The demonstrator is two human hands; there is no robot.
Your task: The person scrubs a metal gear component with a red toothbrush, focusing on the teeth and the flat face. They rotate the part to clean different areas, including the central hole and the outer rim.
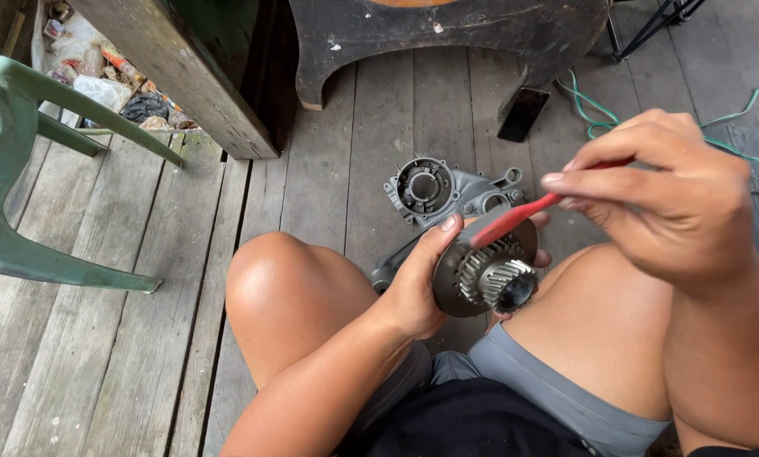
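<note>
a: far left first?
b: green plastic chair (15, 178) on the plank floor (142, 322), well apart from the work; behind it a heap of litter and wrappers (100, 76) under a dark wooden post (184, 68)

a: and moving toward the middle?
b: bare knee raised, forearm resting along the thigh, likely to steady the grip; left hand (417, 283) closed around the rim of a round metal gear part (481, 275), thumb up over the edge, toothed hub turned toward the face so the teeth can be seen and reached

a: on the floor beyond it?
b: grey engine casing (447, 193) lying flat just past the knees, round opening upward, close enough to reach; partly hidden by the gear part. further back a dark phone (523, 114) lying beside the foot of a worn black wooden piece (447, 34)

a: the right side?
b: right hand (676, 199) pinched shut on a red brush handle (519, 220), fingers near the back end, handle angled down and left so the head end meets the gear teeth; bristles hidden, cannot tell exactly where touching. held above the right thigh, in the air, not on any desk

a: anything beyond that?
b: green cord (599, 118) snaking over the planks at the far right, well clear of both hands
</note>
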